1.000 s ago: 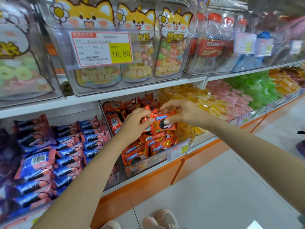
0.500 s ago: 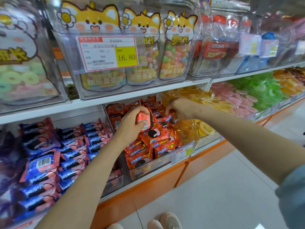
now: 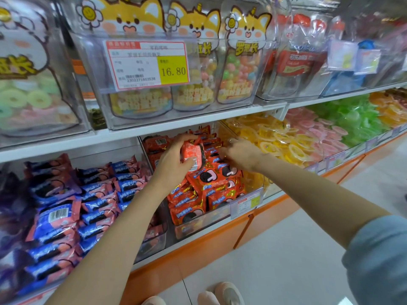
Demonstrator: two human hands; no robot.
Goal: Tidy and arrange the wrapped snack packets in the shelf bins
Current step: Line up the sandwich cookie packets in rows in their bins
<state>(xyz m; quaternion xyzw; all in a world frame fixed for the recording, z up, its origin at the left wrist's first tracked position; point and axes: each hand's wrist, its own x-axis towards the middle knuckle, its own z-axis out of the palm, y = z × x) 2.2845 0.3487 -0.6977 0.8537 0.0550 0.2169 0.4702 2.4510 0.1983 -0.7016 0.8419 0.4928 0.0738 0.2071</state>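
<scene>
Red snack packets [image 3: 207, 188] noted heaped in the clear shelf bin [image 3: 198, 226], between the bin of blue packets [image 3: 66, 212] and the bin of yellow sweets [image 3: 275, 139]; front rows roughly face-out, rear rows tilted and uneven. One red packet [image 3: 192, 154] held clear above the heap, gripped in the left hand [image 3: 171, 166] with fingers over its top edge and thumb curled against its lower part, barcode side towards the camera. Right hand [image 3: 240, 154] set among the rear packets just beside the held one, fingers bent down into the row; not possible to confirm from this angle whether pinching a packet or only pressing the row aside. Judged to be the step of making room and re-seating the held packet. Recommended: part the rear row with the right fingers to open a slot, turn the held packet printed face forward, slide it in upright and level with its neighbours, and release only once supported on both sides. Light grip advised on account of thin wrappers and likely brittle contents. Care also advised against nudging the front rows over the low bin wall above the price label [image 3: 246, 202], and against letting any packet cross into the adjoining bins.
</scene>
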